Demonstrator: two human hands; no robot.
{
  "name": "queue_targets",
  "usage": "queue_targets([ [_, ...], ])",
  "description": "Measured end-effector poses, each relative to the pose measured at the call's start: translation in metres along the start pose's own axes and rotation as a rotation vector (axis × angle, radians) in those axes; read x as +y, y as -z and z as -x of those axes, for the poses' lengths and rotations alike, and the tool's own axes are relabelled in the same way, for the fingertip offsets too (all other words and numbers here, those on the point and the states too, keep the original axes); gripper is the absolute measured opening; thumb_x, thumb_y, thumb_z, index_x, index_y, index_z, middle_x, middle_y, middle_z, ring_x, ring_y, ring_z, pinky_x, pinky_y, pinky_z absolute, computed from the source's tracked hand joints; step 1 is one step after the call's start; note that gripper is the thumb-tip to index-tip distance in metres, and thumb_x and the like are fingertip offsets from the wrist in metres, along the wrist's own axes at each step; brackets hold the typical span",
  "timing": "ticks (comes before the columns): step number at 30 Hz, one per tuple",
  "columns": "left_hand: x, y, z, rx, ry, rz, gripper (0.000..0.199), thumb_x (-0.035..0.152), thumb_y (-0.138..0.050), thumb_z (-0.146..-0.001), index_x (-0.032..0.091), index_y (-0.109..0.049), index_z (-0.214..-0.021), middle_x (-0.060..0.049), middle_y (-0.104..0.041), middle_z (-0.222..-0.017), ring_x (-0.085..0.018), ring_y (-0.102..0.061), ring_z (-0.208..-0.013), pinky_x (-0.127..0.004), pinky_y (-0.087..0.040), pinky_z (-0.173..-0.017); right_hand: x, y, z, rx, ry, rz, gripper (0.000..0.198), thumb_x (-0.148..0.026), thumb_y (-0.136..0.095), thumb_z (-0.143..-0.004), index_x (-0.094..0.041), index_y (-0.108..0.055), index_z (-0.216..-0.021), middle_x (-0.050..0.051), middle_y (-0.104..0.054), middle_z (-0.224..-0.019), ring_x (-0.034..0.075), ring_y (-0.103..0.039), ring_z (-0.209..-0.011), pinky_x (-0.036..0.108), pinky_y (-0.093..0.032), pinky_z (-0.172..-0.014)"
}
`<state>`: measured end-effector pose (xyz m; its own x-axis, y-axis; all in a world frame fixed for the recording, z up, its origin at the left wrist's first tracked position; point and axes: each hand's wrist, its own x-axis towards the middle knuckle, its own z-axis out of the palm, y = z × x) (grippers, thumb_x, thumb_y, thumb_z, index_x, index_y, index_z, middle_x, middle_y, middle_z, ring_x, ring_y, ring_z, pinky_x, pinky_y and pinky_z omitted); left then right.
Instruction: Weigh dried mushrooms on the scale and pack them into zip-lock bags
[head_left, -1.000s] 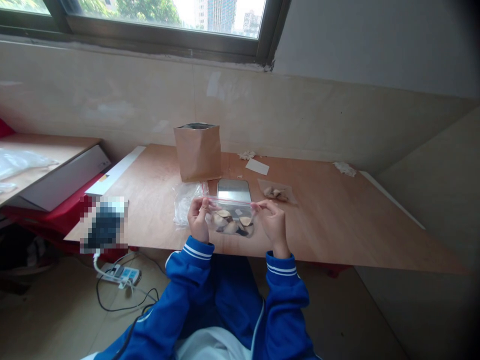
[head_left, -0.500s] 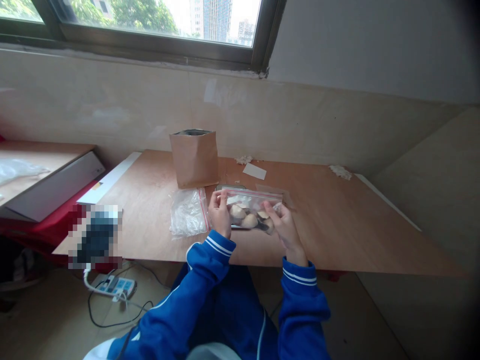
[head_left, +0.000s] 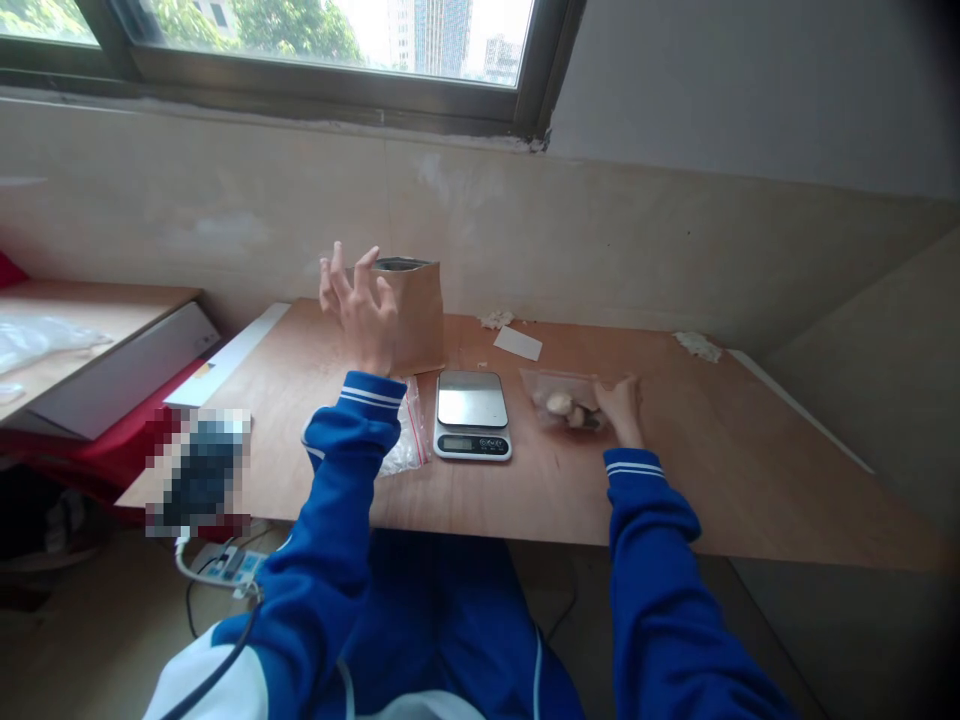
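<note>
My left hand (head_left: 361,312) is raised with its fingers spread, holding nothing. Directly behind it, the brown paper pouch (head_left: 420,315) stands upright with its top open. At the right, my right hand (head_left: 621,405) grips the right end of a clear zip bag (head_left: 541,388), low over the table. Inside that bag are round, pale tan pieces (head_left: 570,408) that look like dried mushrooms. Between the hands sits a kitchen scale (head_left: 472,415) with a bare metal plate. A clear plastic bag with a red zip strip (head_left: 411,440) lies left of the scale, partly behind my left forearm.
A white card (head_left: 517,343) and whitish scraps (head_left: 496,319) lie near the wall. More scraps (head_left: 697,346) are at the far right. A blurred-out dark device (head_left: 201,470) is at the left front edge, with a cable running to a power strip (head_left: 229,565) below.
The bag of tan pieces has moved right and down, uncovering the scale. My left hand has let go of it and risen leftward to the pouch.
</note>
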<state>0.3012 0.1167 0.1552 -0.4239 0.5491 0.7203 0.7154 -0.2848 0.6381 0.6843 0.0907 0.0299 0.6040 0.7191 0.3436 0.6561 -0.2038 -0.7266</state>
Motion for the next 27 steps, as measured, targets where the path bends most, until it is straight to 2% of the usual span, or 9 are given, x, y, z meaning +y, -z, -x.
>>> queue_targets([
  [3, -0.014, -0.008, -0.012, -0.124, 0.025, -0.066, 0.036, 0.030, -0.044, -0.093, 0.027, -0.060, -0.125, -0.008, -0.048, -0.146, -0.030, -0.020, -0.147, -0.057, -0.012, -0.117, -0.007, -0.008, 0.027, 0.118, 0.045, 0.193, 0.069, -0.040, -0.056, -0.083, -0.003, -0.038, -0.139, 0.031, -0.042, -0.139, 0.042, -0.039, -0.132, 0.058, -0.035, -0.103],
  [6, -0.026, -0.014, -0.007, -0.262, 0.045, -0.088, 0.035, 0.034, -0.037, -0.097, 0.024, -0.069, -0.107, -0.011, -0.061, -0.130, -0.032, -0.034, -0.140, -0.060, -0.016, -0.113, -0.013, -0.020, 0.060, 0.060, 0.147, 0.266, 0.067, -0.044, -0.046, -0.089, -0.010, -0.031, -0.145, 0.027, -0.031, -0.149, 0.040, -0.031, -0.138, 0.058, -0.031, -0.105],
  [8, -0.029, -0.014, -0.001, -0.261, 0.054, -0.096, 0.038, 0.035, -0.034, -0.098, 0.022, -0.070, -0.100, -0.013, -0.066, -0.118, -0.032, -0.046, -0.130, -0.059, -0.022, -0.110, -0.014, -0.030, 0.075, 0.001, 0.145, 0.307, 0.063, -0.045, -0.040, -0.092, -0.011, -0.034, -0.145, 0.026, -0.030, -0.151, 0.039, -0.030, -0.139, 0.057, -0.029, -0.107],
  [10, -0.025, -0.009, 0.001, -0.178, 0.043, -0.097, 0.035, 0.034, -0.038, -0.097, 0.021, -0.070, -0.106, -0.014, -0.064, -0.115, -0.030, -0.053, -0.120, -0.056, -0.028, -0.107, -0.013, -0.040, 0.082, -0.023, 0.096, 0.340, 0.059, -0.043, -0.036, -0.093, -0.009, -0.041, -0.141, 0.027, -0.034, -0.148, 0.039, -0.033, -0.137, 0.057, -0.027, -0.107],
  [14, -0.015, 0.002, -0.018, -0.048, -0.053, -0.060, 0.035, 0.033, -0.046, -0.096, 0.019, -0.060, -0.126, -0.012, -0.047, -0.137, -0.028, -0.043, -0.128, -0.050, -0.027, -0.108, -0.013, -0.053, 0.071, 0.020, 0.014, 0.382, 0.053, -0.038, -0.036, -0.093, -0.003, -0.053, -0.130, 0.030, -0.047, -0.138, 0.039, -0.041, -0.131, 0.056, -0.028, -0.107],
  [18, -0.022, -0.005, -0.045, -0.167, -0.037, -0.107, 0.031, 0.034, -0.044, -0.097, 0.015, -0.066, -0.109, -0.012, -0.048, -0.141, -0.032, -0.029, -0.140, -0.054, -0.016, -0.113, -0.018, -0.060, 0.058, 0.031, -0.047, 0.429, 0.050, -0.035, -0.038, -0.094, -0.001, -0.057, -0.124, 0.032, -0.053, -0.131, 0.040, -0.045, -0.128, 0.057, -0.030, -0.105],
  [21, -0.033, -0.014, -0.049, -0.259, -0.003, -0.138, 0.028, 0.034, -0.042, -0.097, 0.019, -0.066, -0.095, -0.014, -0.062, -0.123, -0.033, -0.040, -0.134, -0.057, -0.018, -0.111, -0.018, -0.060, 0.057, 0.022, -0.040, 0.456, 0.049, -0.035, -0.039, -0.094, 0.001, -0.058, -0.123, 0.032, -0.055, -0.129, 0.039, -0.046, -0.127, 0.055, -0.030, -0.106],
  [24, -0.037, -0.013, -0.038, -0.235, -0.006, -0.134, 0.028, 0.038, -0.043, -0.096, 0.019, -0.064, -0.090, -0.014, -0.064, -0.114, -0.031, -0.055, -0.117, -0.055, -0.024, -0.109, -0.014, -0.054, 0.057, -0.026, -0.003, 0.461, 0.047, -0.035, -0.040, -0.094, -0.002, -0.058, -0.123, 0.029, -0.058, -0.127, 0.037, -0.050, -0.125, 0.053, -0.032, -0.105],
  [27, -0.030, 0.000, -0.022, -0.208, -0.018, -0.102, 0.025, 0.041, -0.049, -0.092, 0.019, -0.061, -0.090, -0.015, -0.064, -0.110, -0.030, -0.058, -0.111, -0.052, -0.031, -0.107, -0.008, -0.043, 0.050, -0.125, 0.023, 0.444, 0.046, -0.037, -0.041, -0.095, -0.006, -0.057, -0.126, 0.026, -0.060, -0.127, 0.035, -0.052, -0.124, 0.051, -0.033, -0.105],
])
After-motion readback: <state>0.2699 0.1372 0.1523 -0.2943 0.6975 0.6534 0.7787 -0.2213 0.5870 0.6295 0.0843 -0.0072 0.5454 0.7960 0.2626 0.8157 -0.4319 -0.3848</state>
